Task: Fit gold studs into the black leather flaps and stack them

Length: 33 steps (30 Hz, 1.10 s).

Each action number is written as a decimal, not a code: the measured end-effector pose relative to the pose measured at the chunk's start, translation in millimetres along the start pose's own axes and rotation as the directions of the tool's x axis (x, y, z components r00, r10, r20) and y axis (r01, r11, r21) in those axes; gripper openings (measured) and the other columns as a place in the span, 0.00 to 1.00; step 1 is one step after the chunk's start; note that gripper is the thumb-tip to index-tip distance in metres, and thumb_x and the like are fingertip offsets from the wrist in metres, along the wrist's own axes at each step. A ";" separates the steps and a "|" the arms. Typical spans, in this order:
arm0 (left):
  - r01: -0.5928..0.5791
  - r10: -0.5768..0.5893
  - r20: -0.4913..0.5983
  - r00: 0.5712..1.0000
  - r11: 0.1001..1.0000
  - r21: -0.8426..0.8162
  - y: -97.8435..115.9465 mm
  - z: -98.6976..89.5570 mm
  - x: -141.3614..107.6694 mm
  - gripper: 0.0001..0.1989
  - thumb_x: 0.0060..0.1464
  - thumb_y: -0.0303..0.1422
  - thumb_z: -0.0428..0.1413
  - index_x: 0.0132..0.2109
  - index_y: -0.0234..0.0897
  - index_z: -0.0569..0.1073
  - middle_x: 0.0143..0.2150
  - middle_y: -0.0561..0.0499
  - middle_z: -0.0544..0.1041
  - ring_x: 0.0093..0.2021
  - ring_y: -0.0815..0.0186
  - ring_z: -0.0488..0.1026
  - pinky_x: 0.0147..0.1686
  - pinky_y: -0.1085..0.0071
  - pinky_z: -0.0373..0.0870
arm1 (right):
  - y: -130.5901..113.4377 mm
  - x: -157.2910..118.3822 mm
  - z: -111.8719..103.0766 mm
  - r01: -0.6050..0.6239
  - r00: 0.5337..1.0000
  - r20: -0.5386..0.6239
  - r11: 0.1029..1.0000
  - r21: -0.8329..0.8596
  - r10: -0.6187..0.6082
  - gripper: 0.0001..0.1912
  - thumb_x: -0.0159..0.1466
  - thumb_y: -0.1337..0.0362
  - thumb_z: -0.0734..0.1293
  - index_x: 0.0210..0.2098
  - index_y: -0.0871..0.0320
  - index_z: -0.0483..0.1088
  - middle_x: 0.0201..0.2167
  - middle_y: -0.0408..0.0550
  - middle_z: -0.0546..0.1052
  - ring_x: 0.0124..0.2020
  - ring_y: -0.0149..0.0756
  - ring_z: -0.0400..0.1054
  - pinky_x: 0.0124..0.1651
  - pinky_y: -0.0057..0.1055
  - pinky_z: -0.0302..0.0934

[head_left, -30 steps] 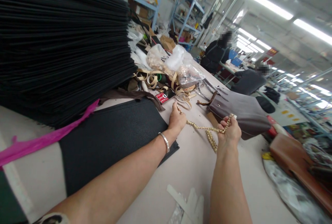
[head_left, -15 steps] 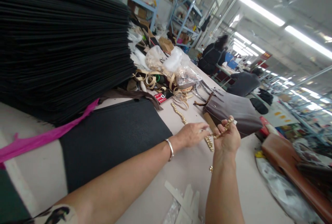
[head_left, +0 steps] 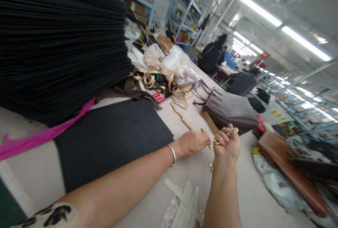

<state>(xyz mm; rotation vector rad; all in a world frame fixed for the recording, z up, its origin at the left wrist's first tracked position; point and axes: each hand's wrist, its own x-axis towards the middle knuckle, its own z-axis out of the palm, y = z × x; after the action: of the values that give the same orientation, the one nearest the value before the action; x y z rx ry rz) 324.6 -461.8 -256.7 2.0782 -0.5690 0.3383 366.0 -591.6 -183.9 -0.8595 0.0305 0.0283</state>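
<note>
A gold chain lies in a wavy line on the pale table, and part of it runs up to my hands. My right hand is turned palm up, its fingers curled round a length of the chain. Close by on its left, my left hand, with a silver bangle at the wrist, has its fingers pinched at the chain beside the right palm. More gold links show behind my left fingers and beside my right wrist. A dark brown leather bag lies just beyond my right hand.
Black sheets rise in a tall stack at left, beside a flat black panel and a magenta strip. Scraps and plastic bags cover the back. Pale strips lie in front, brown leather at right. People sit farther off.
My left hand has moved slightly down, its fingers now pinched closer together beside my right hand. The right fingers have curled in more over the chain. The whole view has shifted a little.
</note>
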 end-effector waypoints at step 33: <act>0.317 -0.195 0.259 0.946 0.390 -0.865 173.0 -36.4 -145.6 0.21 0.60 0.48 0.52 0.49 0.34 0.69 0.36 0.50 0.73 0.28 0.70 0.72 0.29 0.73 0.67 | -11.9 -252.6 -34.3 0.136 0.991 0.087 0.808 -0.573 -0.105 0.25 0.62 0.50 0.72 0.54 0.54 0.74 0.52 0.52 0.79 0.52 0.44 0.73 0.57 0.43 0.64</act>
<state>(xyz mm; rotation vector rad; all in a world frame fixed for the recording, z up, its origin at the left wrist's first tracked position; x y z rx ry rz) 109.8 -473.3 -178.2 1.0591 -0.3424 -0.2708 113.6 -628.6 -187.6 -1.4751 -0.0875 -0.0649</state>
